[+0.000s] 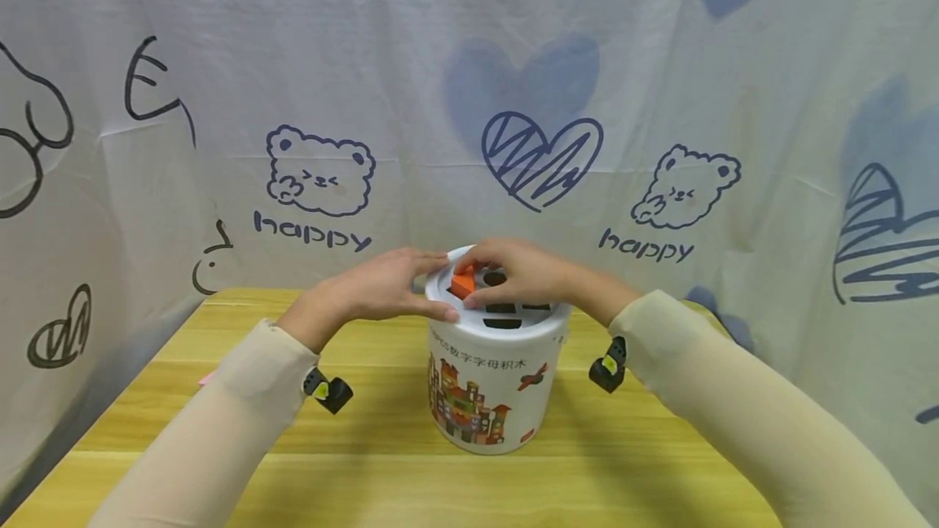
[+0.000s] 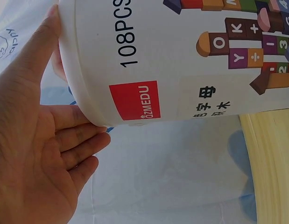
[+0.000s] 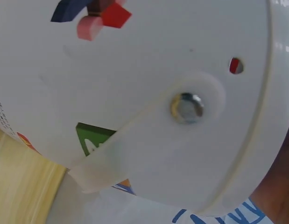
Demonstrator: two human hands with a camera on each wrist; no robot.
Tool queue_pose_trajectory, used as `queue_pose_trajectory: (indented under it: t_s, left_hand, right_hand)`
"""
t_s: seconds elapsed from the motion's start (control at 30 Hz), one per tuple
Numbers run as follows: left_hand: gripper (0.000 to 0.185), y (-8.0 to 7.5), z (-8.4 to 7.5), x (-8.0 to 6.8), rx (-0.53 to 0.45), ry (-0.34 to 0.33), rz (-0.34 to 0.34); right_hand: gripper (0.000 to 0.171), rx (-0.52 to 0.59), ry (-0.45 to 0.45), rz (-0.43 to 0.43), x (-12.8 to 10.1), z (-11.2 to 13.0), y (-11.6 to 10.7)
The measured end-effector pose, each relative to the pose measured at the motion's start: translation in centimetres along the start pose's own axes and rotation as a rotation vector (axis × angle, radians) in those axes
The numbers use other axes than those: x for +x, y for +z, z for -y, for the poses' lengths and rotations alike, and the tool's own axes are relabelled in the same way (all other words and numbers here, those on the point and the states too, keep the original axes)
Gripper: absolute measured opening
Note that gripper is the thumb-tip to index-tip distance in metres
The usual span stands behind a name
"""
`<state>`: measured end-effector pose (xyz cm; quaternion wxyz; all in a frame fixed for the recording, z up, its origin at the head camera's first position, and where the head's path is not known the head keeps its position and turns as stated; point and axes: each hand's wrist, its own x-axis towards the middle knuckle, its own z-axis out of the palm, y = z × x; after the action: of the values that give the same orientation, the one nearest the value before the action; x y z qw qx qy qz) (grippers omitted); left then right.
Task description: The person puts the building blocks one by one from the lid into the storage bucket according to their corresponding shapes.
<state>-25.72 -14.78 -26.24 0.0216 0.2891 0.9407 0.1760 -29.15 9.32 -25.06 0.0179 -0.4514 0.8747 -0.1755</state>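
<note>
orange block [image 1: 462,282] at a lid slot of the white shape-sorter bucket [image 1: 499,381], mid-worktop | right hand [image 1: 513,271] fingers pinch it; left hand [image 1: 381,288] flat, relaxed, bracing rim | block likely light, rigid, smooth: grip side faces

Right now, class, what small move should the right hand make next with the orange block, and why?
Probably turn the orange block slightly and press it down. The right hand pinches it at a cut-out in the lid, where it sits tilted, not through, while the left hand rests against the bucket.
</note>
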Motion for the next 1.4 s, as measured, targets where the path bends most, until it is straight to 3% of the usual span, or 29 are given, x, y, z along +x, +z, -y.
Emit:
queue_pose_trajectory:
  t_s: [0.77,1.1,1.4]
  left_hand:
    - [0.105,0.1,0.3,0.1,0.017,0.015,-0.003]
    - [0.104,0.1,0.2,0.0,0.008,0.009,-0.015]
    - [0.103,0.2,0.1,-0.1,0.009,-0.007,-0.009]
  right_hand:
    - [0.049,-0.014,0.013,0.007,-0.8,-0.1,0.0]
    - [0.054,0.01,0.046,-0.04,-2.7,-0.5,-1.1]
    - [0.069,-0.008,0.122,-0.061,-5.4,-1.1,-1.9]
